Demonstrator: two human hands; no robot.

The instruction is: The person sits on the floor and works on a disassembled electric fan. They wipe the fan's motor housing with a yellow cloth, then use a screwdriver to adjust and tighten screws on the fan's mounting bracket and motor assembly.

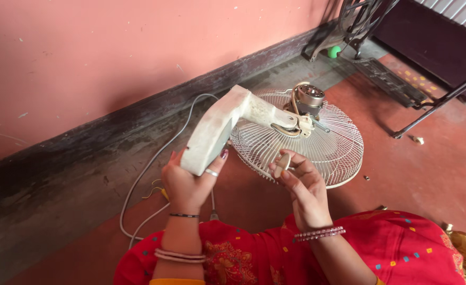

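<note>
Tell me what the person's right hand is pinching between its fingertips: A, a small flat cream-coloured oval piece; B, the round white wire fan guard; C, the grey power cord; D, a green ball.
A: the right hand pinches a small flat cream-coloured oval piece in front of the round white wire fan guard, while the left hand grips the worn cream plastic fan base.

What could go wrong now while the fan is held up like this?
The left hand alone grips the fan base, tilted, so the motor end might drop onto the wire grille. The small cream part pinched in the right hand could slip and fall to the floor. The white cord trailing below may snag.
</note>
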